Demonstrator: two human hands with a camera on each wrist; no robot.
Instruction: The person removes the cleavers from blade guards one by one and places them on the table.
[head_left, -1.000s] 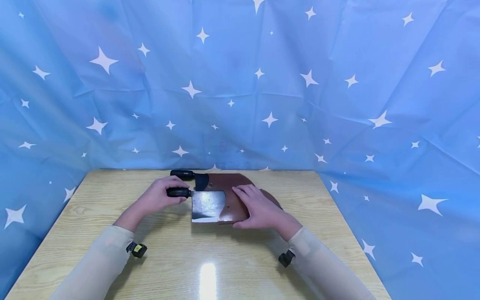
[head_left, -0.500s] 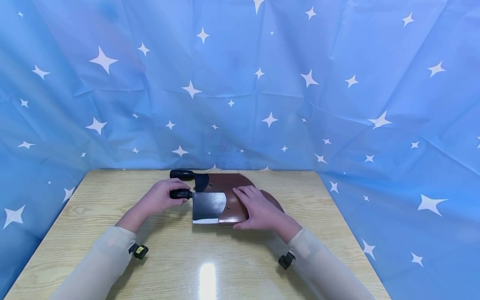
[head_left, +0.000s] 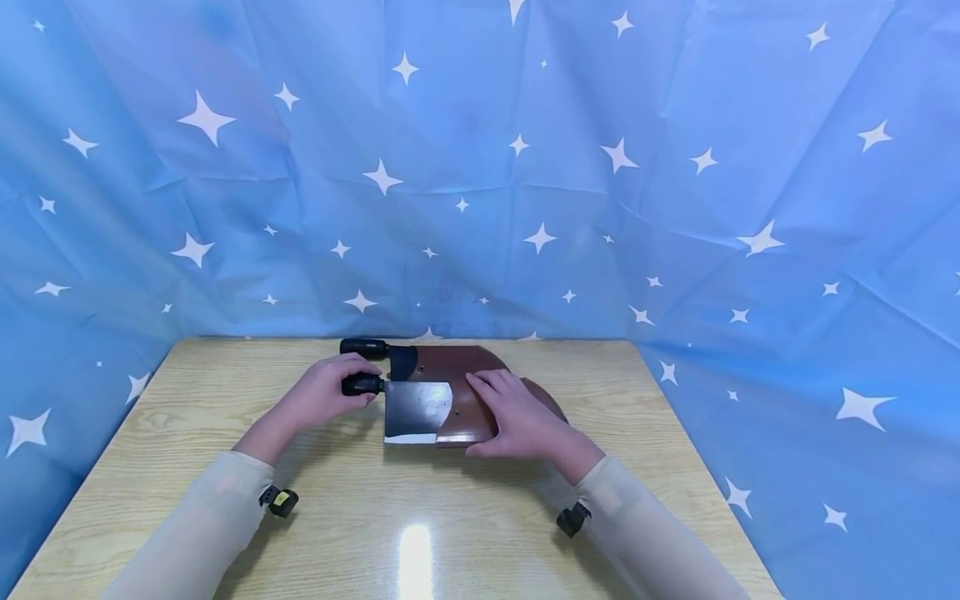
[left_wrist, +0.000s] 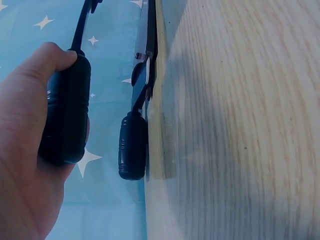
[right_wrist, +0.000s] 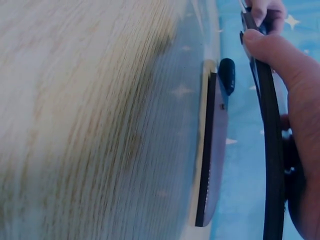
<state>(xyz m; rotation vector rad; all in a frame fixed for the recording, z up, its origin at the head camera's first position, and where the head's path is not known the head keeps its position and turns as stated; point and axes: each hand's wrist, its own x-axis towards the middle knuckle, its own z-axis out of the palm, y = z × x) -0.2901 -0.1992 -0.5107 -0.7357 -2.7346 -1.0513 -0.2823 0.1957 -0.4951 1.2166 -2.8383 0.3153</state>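
My left hand point(head_left: 327, 392) grips the black ribbed handle point(left_wrist: 67, 112) of a cleaver, thumb along its top. The cleaver's broad metal blade point(head_left: 416, 410) points right, its far part hidden in a brown sheath point(head_left: 465, 417). Around that sheath my right hand point(head_left: 517, 417) is closed, thumb on the near edge and fingers on the upper face. Both are held up over the table. Behind them a second sheathed knife lies on the table, with a black handle point(head_left: 363, 348) and a brown sheath point(head_left: 450, 358) partly covered by the held one.
The pale wooden table point(head_left: 337, 533) has its back edge just behind the second knife. A blue curtain point(head_left: 465, 167) with white stars hangs behind and at both sides. A small black camera sits on each wrist point(head_left: 279, 502).
The cleaver and my left hand have shifted very slightly right, and the shine on the blade has changed. My right hand and the second knife stay in place.
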